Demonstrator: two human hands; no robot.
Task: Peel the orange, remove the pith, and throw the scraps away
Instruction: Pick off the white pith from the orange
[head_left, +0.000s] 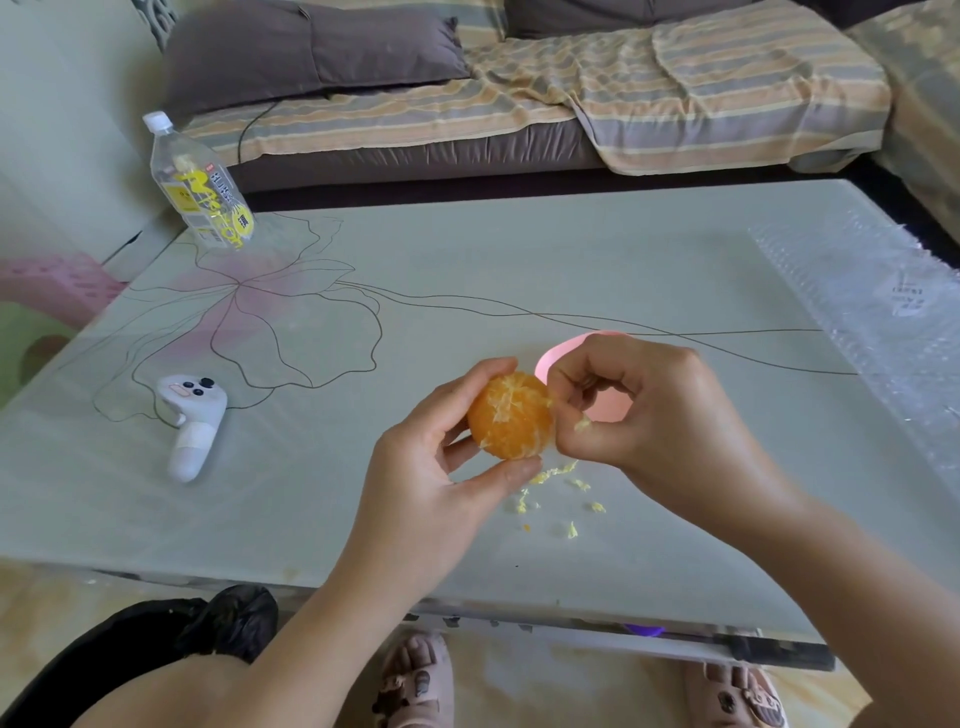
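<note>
Pith removal in progress: left hand (431, 467) grips the peeled orange (511, 418) above the bench (467, 270), right hand (649, 410) pinches a pith strand (550, 401); next, likely, clearing remaining strands and binning scraps (558, 475).

Left hand (441, 467) grips a peeled orange (511, 415) above a glass table (467, 260); right hand (649, 410) pinches pith at its side. Pith scraps (558, 491) lie beneath. White controller (191, 423) and plastic bottle (200, 187) at left.
</note>
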